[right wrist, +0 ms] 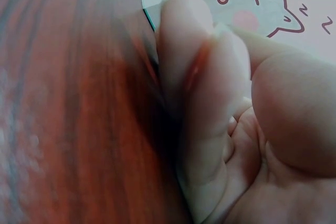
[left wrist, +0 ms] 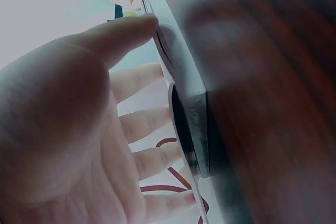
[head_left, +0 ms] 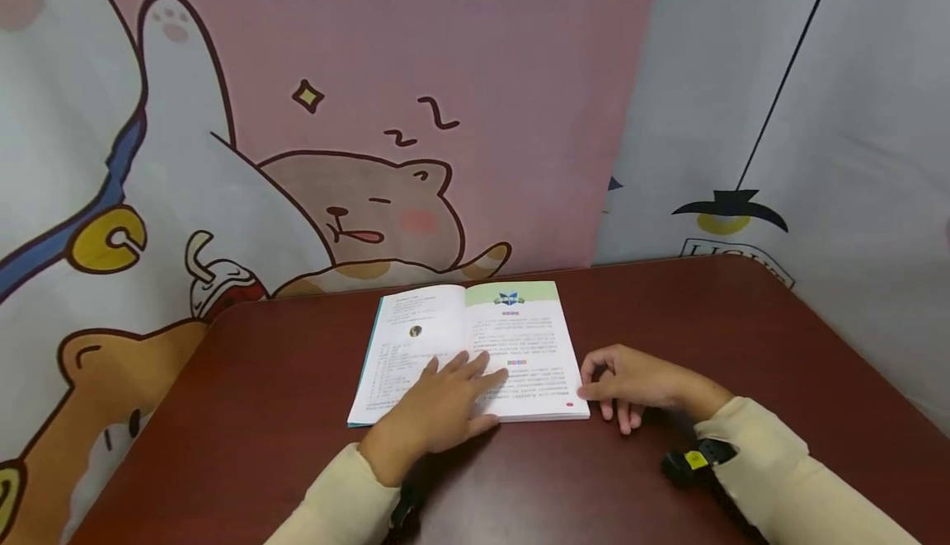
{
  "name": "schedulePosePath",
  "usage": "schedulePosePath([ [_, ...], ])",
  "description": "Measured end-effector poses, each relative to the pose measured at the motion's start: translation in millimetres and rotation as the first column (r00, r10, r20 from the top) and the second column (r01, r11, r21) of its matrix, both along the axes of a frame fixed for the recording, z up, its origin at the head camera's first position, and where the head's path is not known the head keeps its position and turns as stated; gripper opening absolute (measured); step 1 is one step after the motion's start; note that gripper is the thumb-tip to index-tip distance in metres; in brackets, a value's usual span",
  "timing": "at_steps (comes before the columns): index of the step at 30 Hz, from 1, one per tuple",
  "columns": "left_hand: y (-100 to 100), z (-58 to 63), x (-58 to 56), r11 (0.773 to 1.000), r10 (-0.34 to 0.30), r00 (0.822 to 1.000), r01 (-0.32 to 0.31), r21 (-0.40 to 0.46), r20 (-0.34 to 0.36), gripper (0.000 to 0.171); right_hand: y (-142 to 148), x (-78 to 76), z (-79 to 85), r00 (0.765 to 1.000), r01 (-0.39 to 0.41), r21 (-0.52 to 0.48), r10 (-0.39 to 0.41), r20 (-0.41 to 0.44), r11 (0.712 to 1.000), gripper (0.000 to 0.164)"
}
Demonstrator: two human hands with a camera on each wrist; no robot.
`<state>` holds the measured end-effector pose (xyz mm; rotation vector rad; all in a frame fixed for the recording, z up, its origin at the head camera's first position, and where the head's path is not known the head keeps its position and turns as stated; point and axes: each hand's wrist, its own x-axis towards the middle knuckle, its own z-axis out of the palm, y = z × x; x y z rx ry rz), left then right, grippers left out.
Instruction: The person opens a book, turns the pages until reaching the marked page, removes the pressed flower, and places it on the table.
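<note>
An open book [head_left: 519, 339] with printed pages and a teal cover edge lies on the table. My left hand [head_left: 438, 405] rests across its lower middle, palm down with fingers spread over both pages. In the left wrist view, the thumb [left wrist: 126, 32] lies along the book's lower edge [left wrist: 184, 72]. My right hand [head_left: 631, 380] is at the book's lower right edge, its bent thumb and index fingertips together at the page margin. The other fingers curl under beside the book, and in the right wrist view these fingers [right wrist: 205, 98] hide most of the page edge.
The dark red-brown table [head_left: 245, 380] extends around the book. Behind it hangs a pink and white cloth [head_left: 519, 116] with cartoon animals. Both forearms wear cream sleeves [head_left: 801, 479], and a dark wrist device [head_left: 698, 458] sits under the right wrist.
</note>
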<state>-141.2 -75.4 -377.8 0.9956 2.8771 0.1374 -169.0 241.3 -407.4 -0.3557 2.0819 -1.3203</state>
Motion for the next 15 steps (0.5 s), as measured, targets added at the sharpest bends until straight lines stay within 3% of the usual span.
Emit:
schedulePosePath([
  [7, -3.7, -2.2, 2.9, 1.0, 0.022, 0.999, -0.023, 0.02, 0.035, 0.057, -4.5, -1.0, -3.3, 1.0, -0.006, -0.019, 0.006, 0.025, 1.0, 0.028],
  [15, -1.0, -3.8, -1.6, 0.999, -0.008, 1.0, 0.008, 0.034, -0.003, 0.057, -0.3, 2.5, 4.8, 1.0, 0.003, -0.009, -0.003, 0.008, 1.0, 0.028],
])
